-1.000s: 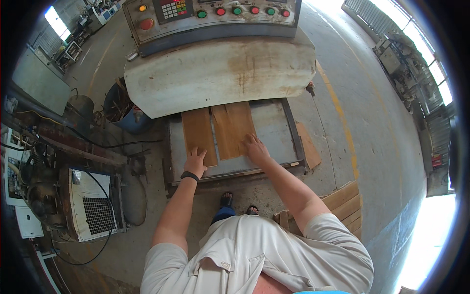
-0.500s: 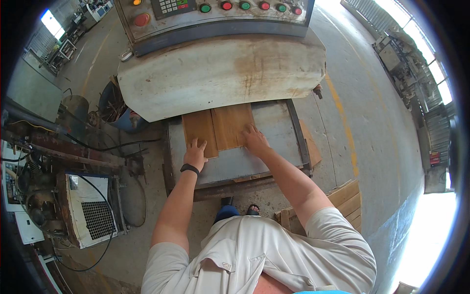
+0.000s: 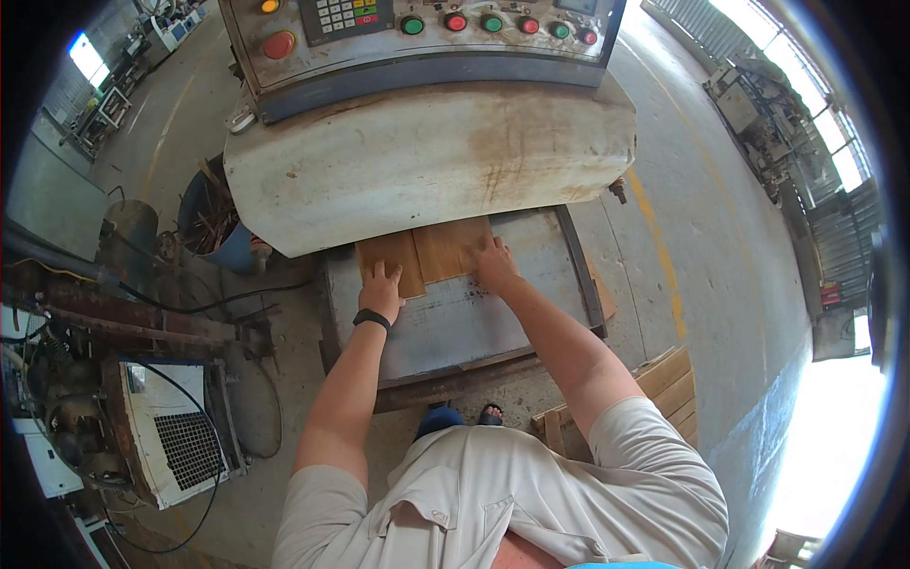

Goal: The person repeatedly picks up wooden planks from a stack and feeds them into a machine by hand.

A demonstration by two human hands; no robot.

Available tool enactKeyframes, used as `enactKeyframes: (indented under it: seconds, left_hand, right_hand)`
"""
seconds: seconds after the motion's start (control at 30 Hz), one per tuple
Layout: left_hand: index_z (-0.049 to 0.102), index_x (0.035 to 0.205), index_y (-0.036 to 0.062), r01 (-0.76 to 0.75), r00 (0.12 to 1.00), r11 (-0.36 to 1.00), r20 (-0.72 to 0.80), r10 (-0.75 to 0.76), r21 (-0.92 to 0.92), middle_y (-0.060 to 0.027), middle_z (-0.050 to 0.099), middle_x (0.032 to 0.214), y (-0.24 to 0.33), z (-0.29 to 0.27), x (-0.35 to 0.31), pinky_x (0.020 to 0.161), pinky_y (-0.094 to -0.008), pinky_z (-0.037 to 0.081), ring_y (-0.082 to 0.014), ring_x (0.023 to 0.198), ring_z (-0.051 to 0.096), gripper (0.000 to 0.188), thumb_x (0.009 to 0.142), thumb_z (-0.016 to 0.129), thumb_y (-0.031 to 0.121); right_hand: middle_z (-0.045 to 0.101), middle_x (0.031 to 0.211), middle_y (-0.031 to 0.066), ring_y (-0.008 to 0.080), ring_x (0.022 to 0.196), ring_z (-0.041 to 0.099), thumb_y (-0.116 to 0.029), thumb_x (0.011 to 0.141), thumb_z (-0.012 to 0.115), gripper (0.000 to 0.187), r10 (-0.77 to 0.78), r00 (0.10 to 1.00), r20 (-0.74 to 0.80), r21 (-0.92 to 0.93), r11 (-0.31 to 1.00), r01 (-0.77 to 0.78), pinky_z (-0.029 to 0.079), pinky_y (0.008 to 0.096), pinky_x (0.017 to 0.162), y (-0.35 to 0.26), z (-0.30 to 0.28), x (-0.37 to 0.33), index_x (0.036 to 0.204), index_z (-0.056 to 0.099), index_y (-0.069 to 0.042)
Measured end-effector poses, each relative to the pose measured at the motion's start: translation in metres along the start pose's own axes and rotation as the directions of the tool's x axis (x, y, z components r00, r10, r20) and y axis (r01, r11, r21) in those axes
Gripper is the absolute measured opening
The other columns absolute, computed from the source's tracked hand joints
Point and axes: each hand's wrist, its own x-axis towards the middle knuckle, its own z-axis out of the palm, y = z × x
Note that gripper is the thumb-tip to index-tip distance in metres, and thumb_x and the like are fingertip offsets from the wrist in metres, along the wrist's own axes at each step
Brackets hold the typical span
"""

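Note:
Two flat wooden boards, a left board [image 3: 391, 252] and a right board [image 3: 449, 250], lie side by side on the grey metal bed [image 3: 455, 327] of a machine. Their far ends are hidden beneath the pale, rust-stained hood [image 3: 417, 161]. The left board's near end sticks out closer to me. My left hand [image 3: 382, 292], with a dark band on the wrist, rests on that near end, fingers spread. At the right board's outer side, my right hand [image 3: 496, 266] touches the edge with its fingers stretched out.
Above the hood is a control panel [image 3: 431, 47] with coloured buttons and a keypad. A blue bin [image 3: 232, 251] of wood scraps stands left of the bed. Wooden planks [image 3: 668, 389] lie on the floor at right. Hoses and a caged unit [image 3: 180, 436] occupy the left side.
Both boards have slid farther under the hood, so less of them shows. My hands have moved forward with them, and the view has shifted slightly.

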Motion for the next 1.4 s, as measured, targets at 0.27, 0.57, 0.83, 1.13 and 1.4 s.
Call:
enactKeyframes:
  seconds: [0.27,0.57,0.83,1.13,1.4]
  left_hand:
    - [0.051,0.143,0.0185,-0.062,0.998,0.998,-0.01,0.063,0.029,-0.0152,0.039,0.149,0.001,-0.004,0.035,0.105,-0.0462,0.049,-0.0399,0.136,0.038,0.077,0.073,0.084,0.023]
    - [0.051,0.14,0.0056,-0.177,0.98,0.981,-0.106,0.168,-0.077,-0.0192,0.039,0.149,0.014,0.002,0.023,0.113,-0.0447,0.038,-0.0394,0.135,0.039,0.068,0.081,0.079,0.024]
    - [0.056,0.132,0.0034,-0.584,0.81,0.78,-0.096,0.579,-0.226,-0.0186,0.053,0.136,0.108,0.061,-0.079,0.108,-0.0442,0.041,-0.0377,0.126,0.048,0.055,0.083,0.075,0.019]
    - [0.066,0.117,-0.0013,-0.539,0.578,0.464,0.093,0.811,-0.703,-0.0065,0.069,0.102,0.262,0.106,-0.191,0.083,-0.0319,0.051,-0.0148,0.09,0.063,0.035,0.085,0.071,0.011]
    - [0.065,0.119,-0.0017,-0.113,0.508,0.0,-0.057,0.859,-0.994,-0.0027,0.068,0.1,0.506,0.013,-0.306,0.069,-0.0237,0.048,-0.0083,0.082,0.059,0.032,0.096,0.068,0.021]
  right_hand:
    - [0.041,0.151,0.018,0.0388,0.138,0.039,-0.016,0.081,0.073,0.063,-0.098,0.982,-0.163,0.348,0.925,0.15,0.04,0.0439,0.111,0.033,0.017,-0.022,0.14,0.052,-0.011]
    - [0.066,0.119,0.0117,0.0278,0.101,0.067,-0.012,0.089,0.067,0.034,0.455,0.858,-0.236,0.777,0.619,-0.114,0.053,0.0361,0.088,0.03,0.064,-0.22,0.122,0.066,-0.006]
    - [0.072,0.098,0.0106,0.0209,0.091,0.068,-0.009,0.091,0.065,0.028,0.83,0.529,-0.176,0.856,0.394,-0.333,0.053,0.0294,0.081,0.041,0.133,-0.419,0.119,0.067,-0.004]
    - [0.072,0.105,0.0147,0.0296,0.099,0.069,-0.022,0.084,0.07,0.041,0.916,0.309,0.256,0.694,0.048,-0.718,0.053,0.038,0.089,-0.076,0.272,-0.652,0.121,0.067,-0.005]
    - [0.07,0.116,0.0135,0.0229,0.105,0.066,-0.03,0.084,0.077,0.054,0.921,0.229,0.314,0.89,-0.202,-0.408,0.052,0.0351,0.092,-0.213,0.308,-0.804,0.128,0.063,-0.001]
